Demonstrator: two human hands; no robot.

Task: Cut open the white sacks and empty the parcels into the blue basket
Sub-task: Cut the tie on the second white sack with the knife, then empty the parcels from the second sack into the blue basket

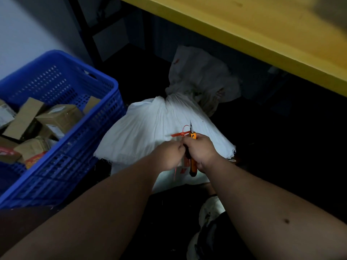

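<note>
White sack [159,128] at frame centre on the floor, neck tied, so uncut; a second sack [199,76] lies behind it under the yellow counter [244,29], and the basket [62,128] at left already holds parcels [60,117], so I'd judge the task partway. Right hand [201,149] curled tight round an orange cutter [193,147], blade up. Left hand [169,156] pinches closed on a red tie [181,134] just beside it.
</note>
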